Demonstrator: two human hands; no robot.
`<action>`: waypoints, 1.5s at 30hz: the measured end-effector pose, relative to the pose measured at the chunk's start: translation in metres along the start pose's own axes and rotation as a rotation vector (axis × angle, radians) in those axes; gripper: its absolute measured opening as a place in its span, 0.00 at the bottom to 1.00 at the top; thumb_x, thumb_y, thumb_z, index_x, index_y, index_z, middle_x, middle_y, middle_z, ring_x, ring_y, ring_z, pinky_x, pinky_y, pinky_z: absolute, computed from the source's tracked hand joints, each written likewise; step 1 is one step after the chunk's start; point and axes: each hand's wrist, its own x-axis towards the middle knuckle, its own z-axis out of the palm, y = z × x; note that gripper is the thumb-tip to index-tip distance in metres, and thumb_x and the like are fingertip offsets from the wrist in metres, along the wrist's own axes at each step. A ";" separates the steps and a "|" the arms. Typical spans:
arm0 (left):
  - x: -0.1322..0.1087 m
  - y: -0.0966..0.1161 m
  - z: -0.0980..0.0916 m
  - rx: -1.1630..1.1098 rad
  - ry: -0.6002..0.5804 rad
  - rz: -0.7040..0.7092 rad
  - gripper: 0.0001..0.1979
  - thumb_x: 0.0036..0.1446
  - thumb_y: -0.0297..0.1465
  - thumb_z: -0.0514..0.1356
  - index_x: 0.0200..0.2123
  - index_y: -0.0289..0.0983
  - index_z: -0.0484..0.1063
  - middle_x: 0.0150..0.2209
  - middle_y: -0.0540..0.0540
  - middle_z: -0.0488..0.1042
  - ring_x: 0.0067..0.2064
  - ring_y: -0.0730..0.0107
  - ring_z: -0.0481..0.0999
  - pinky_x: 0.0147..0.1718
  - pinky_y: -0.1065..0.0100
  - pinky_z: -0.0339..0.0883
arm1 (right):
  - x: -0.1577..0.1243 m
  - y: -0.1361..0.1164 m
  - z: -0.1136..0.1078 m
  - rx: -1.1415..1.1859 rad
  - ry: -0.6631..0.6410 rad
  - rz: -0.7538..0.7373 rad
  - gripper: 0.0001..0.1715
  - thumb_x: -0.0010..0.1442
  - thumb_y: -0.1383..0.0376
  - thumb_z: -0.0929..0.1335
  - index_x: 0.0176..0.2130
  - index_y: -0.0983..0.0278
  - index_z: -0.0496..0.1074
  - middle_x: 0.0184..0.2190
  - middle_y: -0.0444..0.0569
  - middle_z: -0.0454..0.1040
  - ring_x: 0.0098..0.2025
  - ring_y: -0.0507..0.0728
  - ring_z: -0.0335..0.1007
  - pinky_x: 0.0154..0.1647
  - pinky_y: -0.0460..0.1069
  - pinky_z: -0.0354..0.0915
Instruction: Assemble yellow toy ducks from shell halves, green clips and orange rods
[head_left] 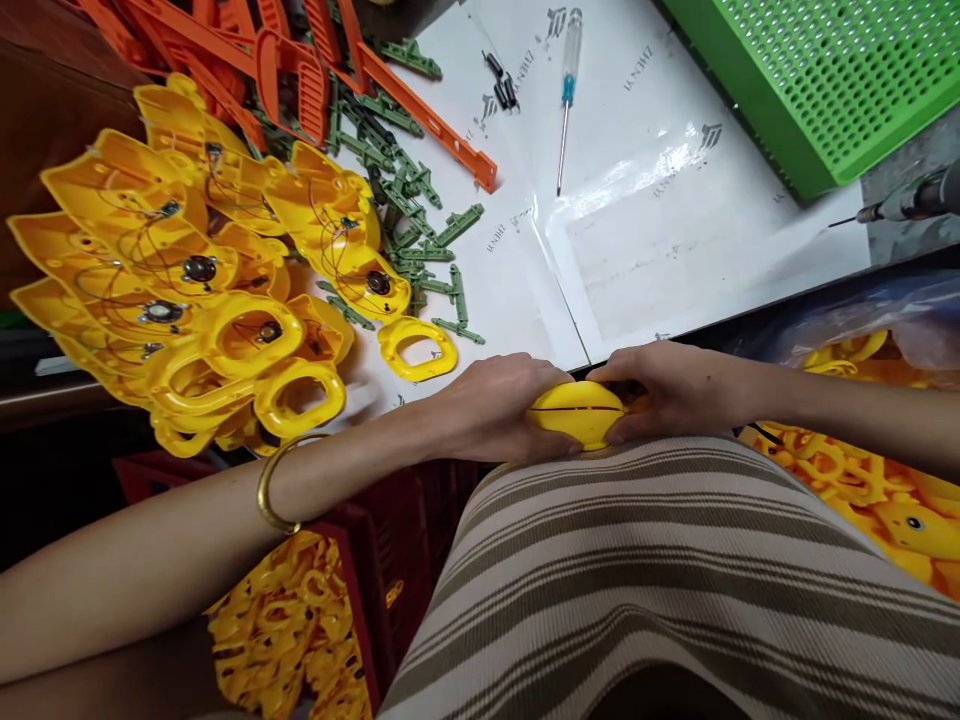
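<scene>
Close to my body, at the table's front edge, a rounded yellow plastic shell (577, 415) is gripped from both sides. A dark seam line runs across it. My left hand (499, 405) closes round its left side, and my right hand (656, 390) holds its right end with thumb and fingers. Left of my left hand lies a yellow plastic ring (418, 349). Beyond it are a pile of yellow half shells (127, 200) with wires and small round speakers, and more yellow rings (300, 398).
Green plastic strips (420, 225) and orange plastic parts (300, 80) cover the back left. A screwdriver (569, 90) and small black parts (501, 85) lie on the white sheet (660, 240). At right are a green crate (825, 90), a power driver (915, 197) and bagged yellow parts (847, 470).
</scene>
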 end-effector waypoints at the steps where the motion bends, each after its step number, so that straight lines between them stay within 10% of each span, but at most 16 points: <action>1: 0.000 0.001 0.000 0.003 0.001 0.006 0.23 0.53 0.48 0.60 0.48 0.43 0.73 0.40 0.46 0.79 0.40 0.58 0.77 0.34 0.65 0.64 | -0.001 0.001 0.001 -0.017 0.008 0.006 0.20 0.56 0.53 0.70 0.46 0.58 0.76 0.36 0.46 0.78 0.34 0.57 0.72 0.33 0.49 0.61; 12: 0.012 0.006 0.014 0.131 0.032 0.098 0.21 0.54 0.50 0.59 0.37 0.38 0.77 0.26 0.47 0.77 0.30 0.61 0.76 0.40 0.59 0.64 | 0.005 0.002 0.010 -0.339 -0.034 -0.035 0.18 0.59 0.53 0.69 0.42 0.64 0.74 0.33 0.48 0.77 0.31 0.56 0.69 0.29 0.48 0.54; 21: -0.007 0.000 0.000 0.024 0.047 -0.005 0.22 0.56 0.47 0.59 0.48 0.41 0.73 0.43 0.45 0.80 0.43 0.56 0.78 0.36 0.64 0.63 | 0.003 -0.007 -0.010 -0.333 -0.056 -0.040 0.20 0.61 0.51 0.67 0.46 0.60 0.75 0.36 0.49 0.79 0.35 0.58 0.73 0.32 0.49 0.58; 28: -0.011 0.013 -0.032 0.171 0.147 -0.144 0.24 0.53 0.53 0.59 0.40 0.40 0.77 0.33 0.45 0.80 0.33 0.57 0.77 0.29 0.65 0.59 | 0.003 -0.021 -0.013 -0.532 0.192 -0.067 0.32 0.61 0.44 0.64 0.52 0.65 0.67 0.44 0.55 0.75 0.37 0.62 0.72 0.30 0.51 0.55; 32: -0.035 0.003 -0.046 0.116 0.264 -0.112 0.36 0.50 0.55 0.61 0.57 0.40 0.70 0.48 0.41 0.79 0.45 0.52 0.78 0.40 0.61 0.68 | -0.004 -0.017 -0.020 -0.447 0.269 -0.079 0.32 0.61 0.43 0.63 0.54 0.63 0.67 0.44 0.53 0.74 0.39 0.62 0.72 0.32 0.51 0.57; 35: -0.050 -0.014 -0.038 -0.006 0.369 -0.045 0.46 0.45 0.52 0.67 0.64 0.39 0.61 0.57 0.39 0.73 0.52 0.52 0.76 0.48 0.61 0.69 | -0.012 -0.010 -0.018 -0.341 0.299 -0.086 0.33 0.61 0.43 0.64 0.55 0.62 0.67 0.46 0.53 0.74 0.42 0.63 0.72 0.36 0.53 0.61; 45: -0.044 -0.021 0.018 -0.277 0.522 0.178 0.34 0.49 0.42 0.69 0.58 0.37 0.65 0.53 0.39 0.75 0.51 0.57 0.76 0.49 0.63 0.71 | -0.012 0.000 0.017 -0.176 0.208 -0.087 0.41 0.62 0.41 0.61 0.66 0.56 0.55 0.52 0.55 0.71 0.43 0.63 0.73 0.38 0.54 0.65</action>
